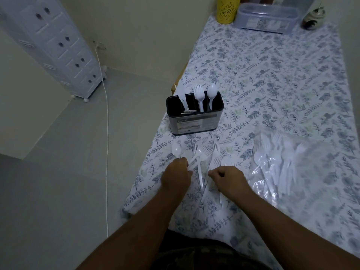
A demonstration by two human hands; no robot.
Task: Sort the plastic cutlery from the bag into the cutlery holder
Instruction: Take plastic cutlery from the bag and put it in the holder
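Note:
A black and silver cutlery holder (194,121) stands near the table's left edge, with white knives, forks and a spoon upright in separate compartments. In front of it lies a loose pile of white plastic cutlery (202,158): spoons, forks and knives. My left hand (176,172) rests on the pile's left side, its fingers closed on a white piece whose kind I cannot make out. My right hand (228,178) is curled over the handles at the pile's right side. A clear plastic bag (288,164) with several more pieces lies to the right.
A floral tablecloth (272,84) covers the table. At the far end stand a yellow container (228,8), a clear lidded box (266,15) and a small dark jar (312,18). On the floor to the left are a white drawer unit (58,45) and a white cable (106,133).

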